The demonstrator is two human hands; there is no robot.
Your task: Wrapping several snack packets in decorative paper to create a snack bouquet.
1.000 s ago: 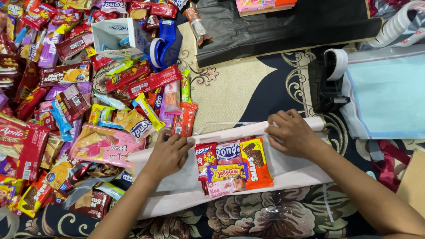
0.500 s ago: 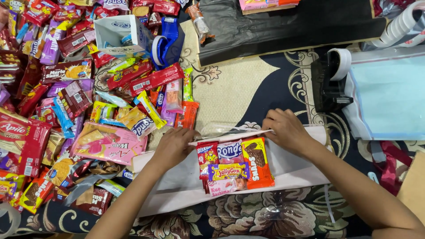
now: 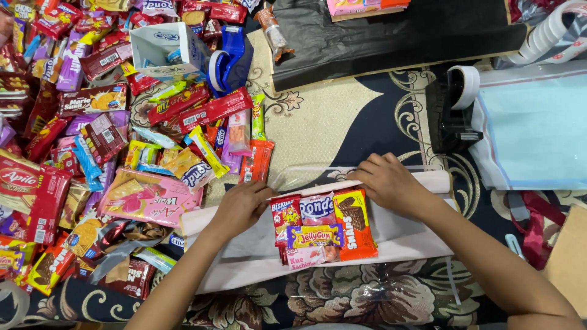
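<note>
A small stack of snack packets, red, orange, yellow and pink, lies on a white sheet spread over clear plastic wrap. My left hand presses the folded top edge of the sheet just left of the packets. My right hand grips the same rolled edge to the right of them, fingers curled over it. Both hands rest at the upper rim of the sheet, apart from the packets.
A big heap of colourful snack packets fills the left. A blue tape dispenser and a white box lie behind it. A black tape dispenser and a clear bag sit right; black plastic lies at the top.
The rolled upper edge of the sheet has been drawn a little nearer the packets, with both hands staying on it. The packets have not moved.
</note>
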